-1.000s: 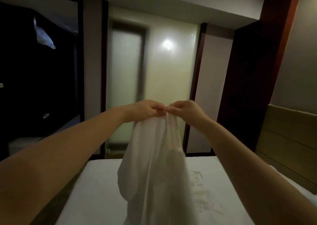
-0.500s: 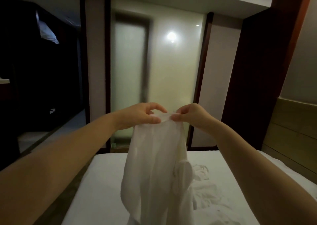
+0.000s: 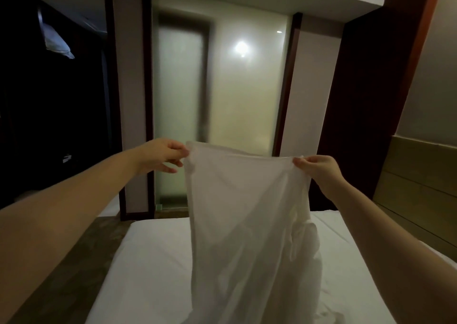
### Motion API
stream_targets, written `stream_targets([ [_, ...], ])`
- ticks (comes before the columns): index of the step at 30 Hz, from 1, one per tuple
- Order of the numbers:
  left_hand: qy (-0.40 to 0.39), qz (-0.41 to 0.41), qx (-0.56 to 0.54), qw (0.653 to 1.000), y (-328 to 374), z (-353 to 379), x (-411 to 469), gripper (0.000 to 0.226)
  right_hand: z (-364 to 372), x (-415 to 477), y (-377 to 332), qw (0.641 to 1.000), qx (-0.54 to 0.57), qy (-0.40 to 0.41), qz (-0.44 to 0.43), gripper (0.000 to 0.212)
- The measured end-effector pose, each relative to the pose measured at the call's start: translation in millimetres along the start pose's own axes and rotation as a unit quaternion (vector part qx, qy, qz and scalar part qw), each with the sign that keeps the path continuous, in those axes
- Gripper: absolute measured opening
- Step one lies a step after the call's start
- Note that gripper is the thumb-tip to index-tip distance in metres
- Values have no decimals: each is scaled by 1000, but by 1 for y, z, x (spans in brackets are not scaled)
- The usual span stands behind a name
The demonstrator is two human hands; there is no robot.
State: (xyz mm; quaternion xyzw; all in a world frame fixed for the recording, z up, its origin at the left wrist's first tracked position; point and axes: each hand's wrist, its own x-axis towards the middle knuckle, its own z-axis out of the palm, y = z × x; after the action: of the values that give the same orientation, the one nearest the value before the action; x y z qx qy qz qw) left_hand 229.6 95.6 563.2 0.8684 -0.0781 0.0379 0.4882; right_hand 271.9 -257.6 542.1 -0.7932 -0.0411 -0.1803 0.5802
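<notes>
A white cloth [image 3: 244, 215], thin like a pillowcase or sheet, hangs in the air over a bed with a white sheet [image 3: 148, 269]. My left hand [image 3: 163, 154] pinches its upper left corner between thumb and fingers. At the upper right corner my right hand [image 3: 316, 166] pinches the edge. The top edge is stretched almost straight between both hands. The cloth's lower part drapes down onto the bed and hides what lies behind it.
A frosted glass panel and door [image 3: 217, 116] stand beyond the bed's far end. Dark wooden panelling [image 3: 366, 101] rises on the right beside a wooden headboard panel [image 3: 420, 187]. A dark open area [image 3: 54, 116] lies to the left, with floor along the bed's left side.
My hands have moved apart from nearly touching, spreading the bunched cloth into a wide flat panel. The cloth's top edge is now taut between them.
</notes>
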Motion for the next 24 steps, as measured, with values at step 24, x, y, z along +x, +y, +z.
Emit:
stream_targets([
  [24,10,220,-88,971,97,124,-28,13,18,-66,-69,949,243,-111,-170,28],
])
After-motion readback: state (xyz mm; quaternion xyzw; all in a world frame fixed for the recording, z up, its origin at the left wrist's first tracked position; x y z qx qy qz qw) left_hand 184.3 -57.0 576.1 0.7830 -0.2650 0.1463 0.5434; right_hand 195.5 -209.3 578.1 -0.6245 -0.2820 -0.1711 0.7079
